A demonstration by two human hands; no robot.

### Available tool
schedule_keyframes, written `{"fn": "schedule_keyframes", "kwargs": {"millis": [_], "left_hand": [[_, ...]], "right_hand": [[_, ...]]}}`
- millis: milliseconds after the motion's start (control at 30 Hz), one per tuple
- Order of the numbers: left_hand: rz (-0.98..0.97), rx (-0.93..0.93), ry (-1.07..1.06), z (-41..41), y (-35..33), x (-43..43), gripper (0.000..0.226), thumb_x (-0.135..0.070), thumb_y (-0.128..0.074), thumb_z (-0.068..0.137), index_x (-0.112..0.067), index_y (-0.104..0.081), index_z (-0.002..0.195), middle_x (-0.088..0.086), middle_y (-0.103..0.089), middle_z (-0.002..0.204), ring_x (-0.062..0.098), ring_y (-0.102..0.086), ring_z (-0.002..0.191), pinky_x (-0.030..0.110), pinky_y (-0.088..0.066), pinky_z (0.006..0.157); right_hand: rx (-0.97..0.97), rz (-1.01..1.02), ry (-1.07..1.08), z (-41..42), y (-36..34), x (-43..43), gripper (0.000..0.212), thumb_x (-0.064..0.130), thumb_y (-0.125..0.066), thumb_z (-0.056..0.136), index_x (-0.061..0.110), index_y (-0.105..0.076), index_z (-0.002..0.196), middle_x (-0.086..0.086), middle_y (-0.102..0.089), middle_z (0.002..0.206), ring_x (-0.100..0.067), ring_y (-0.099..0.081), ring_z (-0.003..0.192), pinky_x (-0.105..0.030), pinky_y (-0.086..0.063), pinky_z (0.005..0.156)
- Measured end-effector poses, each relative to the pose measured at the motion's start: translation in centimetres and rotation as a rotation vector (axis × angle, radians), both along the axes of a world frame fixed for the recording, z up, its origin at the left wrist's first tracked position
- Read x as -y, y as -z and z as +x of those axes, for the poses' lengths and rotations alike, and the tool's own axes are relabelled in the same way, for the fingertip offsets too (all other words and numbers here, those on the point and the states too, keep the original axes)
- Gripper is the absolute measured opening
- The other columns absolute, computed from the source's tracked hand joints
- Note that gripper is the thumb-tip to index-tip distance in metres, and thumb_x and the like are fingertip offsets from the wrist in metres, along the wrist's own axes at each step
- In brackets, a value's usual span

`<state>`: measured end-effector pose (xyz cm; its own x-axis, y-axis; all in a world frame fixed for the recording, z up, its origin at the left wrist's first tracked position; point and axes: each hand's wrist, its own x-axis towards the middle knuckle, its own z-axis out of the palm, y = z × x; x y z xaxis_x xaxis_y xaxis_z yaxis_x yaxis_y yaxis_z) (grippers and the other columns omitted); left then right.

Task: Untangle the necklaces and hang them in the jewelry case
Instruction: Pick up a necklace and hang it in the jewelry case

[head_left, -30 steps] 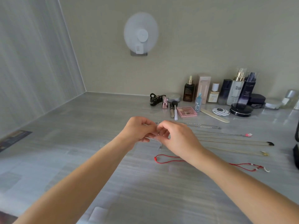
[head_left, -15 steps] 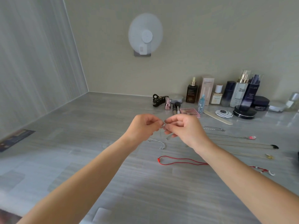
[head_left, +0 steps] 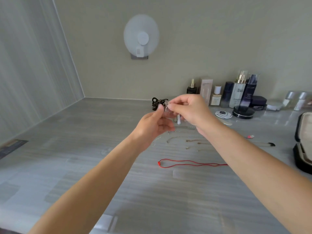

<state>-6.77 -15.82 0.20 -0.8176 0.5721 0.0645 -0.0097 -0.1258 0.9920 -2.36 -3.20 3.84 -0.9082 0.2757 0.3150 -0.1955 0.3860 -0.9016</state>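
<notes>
both hands, left hand [head_left: 154, 123] and right hand [head_left: 189, 109], pinch a small silver clasp [head_left: 166, 104] between fingertips above the table [head_left: 84, 149]. a red cord necklace [head_left: 189, 163] lies below.

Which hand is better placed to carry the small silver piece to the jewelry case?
Probably the right hand. Both hands pinch the silver piece, but the open jewelry case lies at the table's right edge, on that side; the left hand would have to cross over.

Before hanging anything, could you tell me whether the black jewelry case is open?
Open: the black jewelry case shows its beige interior at the right edge.
</notes>
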Motion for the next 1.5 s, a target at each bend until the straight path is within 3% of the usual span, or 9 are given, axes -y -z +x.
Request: {"fn": "schedule_keyframes", "kwargs": {"millis": [200,400,633,767,867,1000,1200,1367,1500], "left_hand": [[-0.122,-0.073,-0.032,-1.1,-0.3,1.5,0.020,-0.020,-0.052,0.093,-0.012,-0.065,0.079,-0.008,-0.053,0.054,0.006,-0.045,0.045,0.022,-0.050,0.062],[-0.232,-0.087,0.022,-0.4,-0.6,2.8,0.018,-0.015,-0.051,0.093,-0.009,-0.064,0.083,-0.005,-0.049,0.057,0.006,-0.035,0.040,0.019,-0.043,0.047],[-0.326,-0.141,0.136,1.8,0.2,2.4,0.018,-0.021,-0.050,0.093,-0.011,-0.063,0.085,-0.008,-0.030,0.053,0.009,-0.026,0.046,0.022,-0.028,0.051],[-0.370,-0.146,0.216,3.0,1.2,2.0,0.025,-0.022,-0.047,0.095,-0.012,-0.065,0.080,-0.004,-0.049,0.062,0.009,-0.043,0.049,0.022,-0.039,0.056],[-0.417,-0.153,0.273,3.7,1.7,1.3,0.035,-0.035,-0.037,0.097,-0.020,-0.067,0.090,-0.005,-0.070,0.092,0.011,-0.065,0.077,0.028,-0.049,0.077],[-0.242,-0.101,0.279,4.4,-0.1,-1.2,0.052,-0.053,-0.018,0.094,-0.030,-0.061,0.111,-0.013,-0.066,0.113,0.008,-0.060,0.110,0.033,-0.041,0.097],[0.052,0.078,0.266,4.9,-3.2,-4.2,0.042,-0.046,-0.034,0.095,-0.021,-0.057,0.070,-0.007,-0.051,0.060,0.009,-0.057,0.062,0.031,-0.043,0.078],[0.090,0.111,0.259,4.3,-3.7,-4.2,0.038,-0.039,-0.039,0.095,-0.021,-0.046,0.063,-0.009,-0.048,0.050,0.007,-0.052,0.051,0.029,-0.041,0.072],[0.051,0.047,0.250,3.8,-3.7,-3.9,0.038,-0.035,-0.042,0.095,-0.020,-0.053,0.062,-0.009,-0.041,0.051,0.010,-0.039,0.050,0.027,-0.036,0.064]], "right_hand": [[0.077,-0.342,0.096,2.7,-0.2,-3.9,0.010,0.004,-0.057,0.083,0.008,-0.062,0.075,-0.004,-0.063,0.068,-0.010,-0.054,0.056,-0.022,-0.041,0.053],[0.137,-0.351,0.178,6.5,1.9,-7.4,0.013,0.006,-0.059,0.084,0.011,-0.062,0.072,0.000,-0.065,0.062,-0.009,-0.055,0.053,-0.022,-0.042,0.052],[0.070,-0.523,-0.001,8.3,0.7,-7.5,0.016,0.007,-0.049,0.089,0.013,-0.056,0.076,-0.002,-0.071,0.067,-0.014,-0.065,0.063,-0.025,-0.050,0.061],[0.022,-0.630,-0.146,8.1,-1.0,-6.0,0.018,0.011,-0.041,0.093,0.015,-0.048,0.077,-0.007,-0.073,0.068,-0.017,-0.067,0.061,-0.027,-0.052,0.065],[0.047,-0.530,-0.220,7.9,-2.1,-5.0,0.018,0.011,-0.039,0.094,0.017,-0.043,0.078,-0.012,-0.074,0.081,-0.016,-0.060,0.047,-0.027,-0.052,0.062],[0.117,-0.378,-0.277,7.5,-3.3,-4.3,0.017,0.013,-0.039,0.094,0.019,-0.039,0.078,-0.014,-0.073,0.095,-0.015,-0.047,0.037,-0.026,-0.048,0.048],[0.094,-0.294,-0.181,8.1,-4.4,-5.8,0.014,0.015,-0.045,0.092,0.019,-0.044,0.079,-0.012,-0.073,0.082,-0.013,-0.038,0.036,-0.023,-0.040,0.042],[0.121,-0.115,-0.094,9.4,-4.7,-7.9,0.017,0.011,-0.047,0.091,0.016,-0.052,0.076,-0.005,-0.066,0.060,-0.009,-0.032,0.039,-0.020,-0.016,0.041],[0.169,-0.013,-0.061,9.9,-4.2,-8.6,0.015,0.010,-0.052,0.089,0.014,-0.057,0.075,-0.002,-0.060,0.054,-0.006,-0.030,0.035,-0.019,-0.016,0.039]]}}
